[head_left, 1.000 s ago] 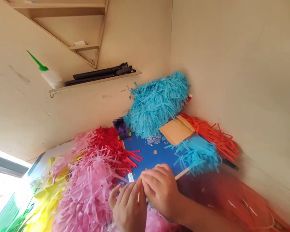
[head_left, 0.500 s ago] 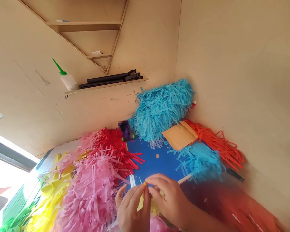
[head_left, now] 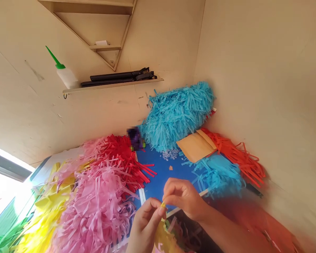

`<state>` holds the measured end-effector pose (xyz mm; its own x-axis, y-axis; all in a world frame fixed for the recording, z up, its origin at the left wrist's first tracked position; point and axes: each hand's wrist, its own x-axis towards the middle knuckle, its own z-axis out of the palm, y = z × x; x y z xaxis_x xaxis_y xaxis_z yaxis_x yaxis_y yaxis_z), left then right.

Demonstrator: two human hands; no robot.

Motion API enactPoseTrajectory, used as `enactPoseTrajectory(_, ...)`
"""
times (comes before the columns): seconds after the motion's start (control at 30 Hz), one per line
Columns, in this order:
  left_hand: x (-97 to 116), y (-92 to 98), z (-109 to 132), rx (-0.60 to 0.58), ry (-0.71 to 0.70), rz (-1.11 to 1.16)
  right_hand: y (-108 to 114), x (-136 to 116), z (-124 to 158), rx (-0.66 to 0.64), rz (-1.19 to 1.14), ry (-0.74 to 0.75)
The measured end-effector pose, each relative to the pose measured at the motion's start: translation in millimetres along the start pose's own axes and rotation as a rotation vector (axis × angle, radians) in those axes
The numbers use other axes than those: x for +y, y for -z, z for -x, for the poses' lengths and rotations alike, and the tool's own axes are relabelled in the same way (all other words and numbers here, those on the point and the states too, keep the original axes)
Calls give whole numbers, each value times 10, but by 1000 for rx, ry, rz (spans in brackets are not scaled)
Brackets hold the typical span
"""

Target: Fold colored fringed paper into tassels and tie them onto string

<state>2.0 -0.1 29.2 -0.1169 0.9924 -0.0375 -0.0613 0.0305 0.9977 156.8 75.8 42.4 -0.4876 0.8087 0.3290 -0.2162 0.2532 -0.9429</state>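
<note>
My left hand (head_left: 146,223) pinches the twisted top of a yellow paper tassel (head_left: 165,236) between thumb and fingers. Right beside it, the fingertips of my right hand (head_left: 183,196) close on the same small yellow tip. Fringed strips of the tassel hang below both hands, partly hidden by them. To the left of my left hand lies a heap of pink paper fringe (head_left: 100,207). A blue board (head_left: 158,175) extends beyond my fingers, with a small tan scrap (head_left: 171,168) on it.
Red (head_left: 123,154), yellow (head_left: 47,207) and green fringes (head_left: 7,237) lie leftward. Blue fringe (head_left: 179,116), clear bits (head_left: 170,154), a brown envelope (head_left: 196,144) and orange strips (head_left: 242,161) sit farther back. A wall shelf (head_left: 113,86) bears a green-tipped bottle (head_left: 67,78).
Both hands have turned: the left thumb now shows from the side, and the right hand's fingers are more curled. More of the yellow fringe shows beneath. The view has shifted slightly.
</note>
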Motion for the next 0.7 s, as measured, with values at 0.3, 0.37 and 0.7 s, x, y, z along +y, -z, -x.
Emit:
enactPoseTrajectory(0.3,-181,302,-223,106,294,521,616,1026,-1387,-186,1152,-85)
enactPoseTrajectory(0.37,-195,329,-258,123,301,539,656,1188,-1579,-298,1241,-73)
enactPoseTrajectory(0.7,-314,449,-299,164,304,289,557,1361,-1732,-530,1447,-61)
